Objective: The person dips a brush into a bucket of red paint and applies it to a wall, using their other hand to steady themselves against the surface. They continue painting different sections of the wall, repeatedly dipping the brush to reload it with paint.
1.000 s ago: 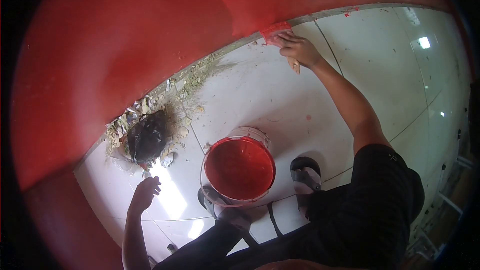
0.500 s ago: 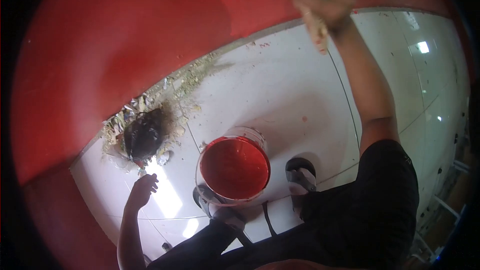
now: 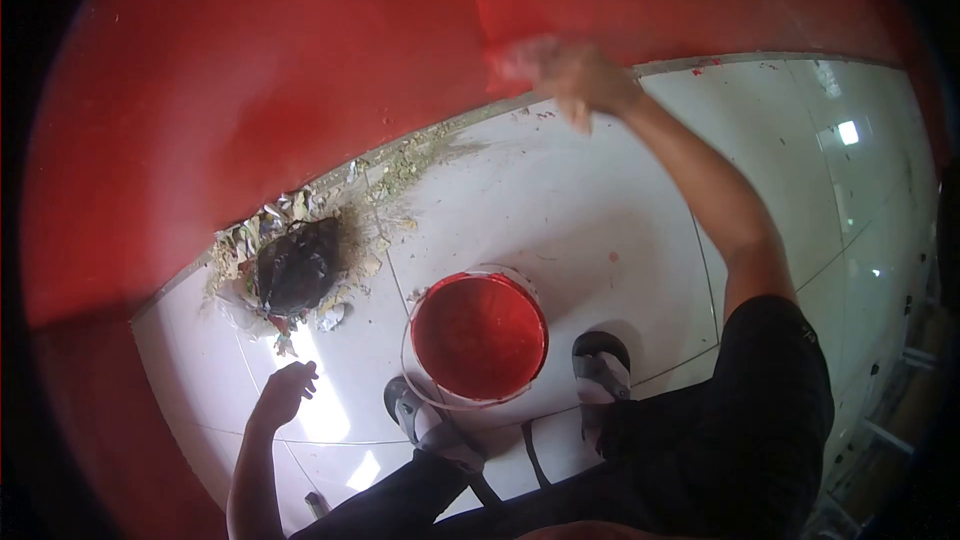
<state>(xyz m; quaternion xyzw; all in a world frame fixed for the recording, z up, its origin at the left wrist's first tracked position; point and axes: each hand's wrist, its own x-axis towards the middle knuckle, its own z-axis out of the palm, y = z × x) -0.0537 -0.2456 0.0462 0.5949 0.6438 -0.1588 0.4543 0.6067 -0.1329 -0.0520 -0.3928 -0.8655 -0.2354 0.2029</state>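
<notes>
My right hand (image 3: pixel 595 80) is closed at the foot of the red wall (image 3: pixel 300 60), gripping what looks like a paintbrush (image 3: pixel 530 58). Motion smears the brush's red end, which is close to or against the wall. Off to the lower left, my left hand (image 3: pixel 288 392) hangs over the floor, fingers loosely bent and apart, with nothing in it. Between my feet and the wall stands a bucket (image 3: pixel 478 335) coated inside with red paint, its wire handle hanging to the left.
A black plastic bag (image 3: pixel 298 265) lies on a heap of scraps and dust (image 3: pixel 390 175) along the wall's base. White glossy tiles (image 3: pixel 560 200) carry a few red specks. My sandalled feet (image 3: pixel 602 365) are close to the bucket.
My right hand has moved left and lower in the view, along the wall's bottom edge, with the brush in it. My left hand is nearly where it was. The view has shifted slightly.
</notes>
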